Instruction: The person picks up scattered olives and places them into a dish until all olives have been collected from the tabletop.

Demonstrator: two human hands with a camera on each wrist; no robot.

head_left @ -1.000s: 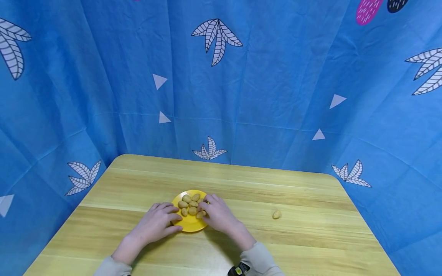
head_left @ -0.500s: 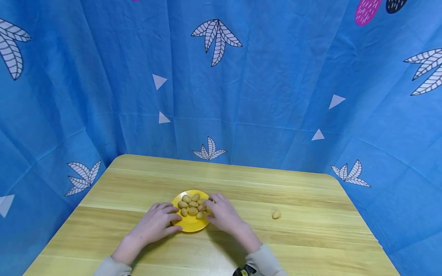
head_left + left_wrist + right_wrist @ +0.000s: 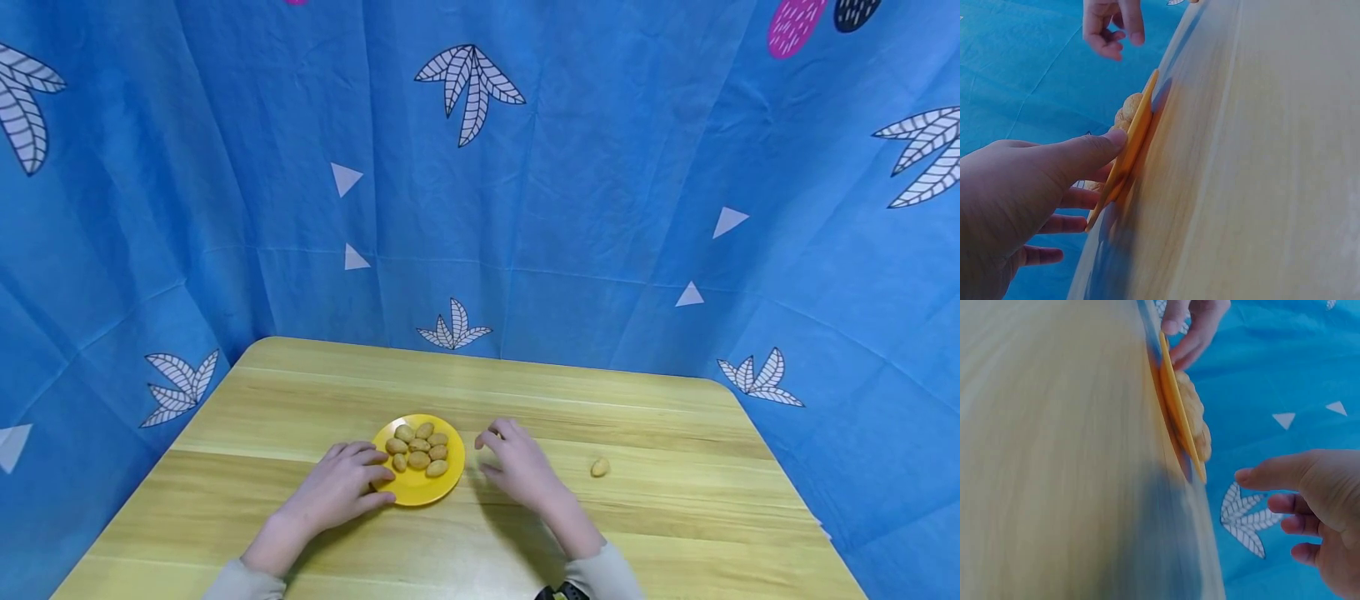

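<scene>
A round yellow plate (image 3: pixel 417 493) on the wooden table bears several small tan, oval, nut-like pieces (image 3: pixel 418 459). At its left rim lies my left hand (image 3: pixel 337 486), thumb and fingers spread and touching the edge; the left wrist view has the thumb against the plate rim (image 3: pixel 1137 128). Just right of the plate, apart from it, my right hand (image 3: pixel 520 468) hovers above the table with loosely bent fingers. Nothing shows between those fingers in the right wrist view, where the hand (image 3: pixel 1316 509) is beside the plate. A single tan piece (image 3: pixel 600 467) lies farther right on the table.
The light wooden table (image 3: pixel 675 517) has rounded far corners. A blue curtain (image 3: pixel 600 167) with white leaf and triangle prints hangs behind it and along both sides.
My right hand has drawn away to the right, off the pieces on the plate, leaving a reddish-tan piece among the others. My left hand has stayed at the rim.
</scene>
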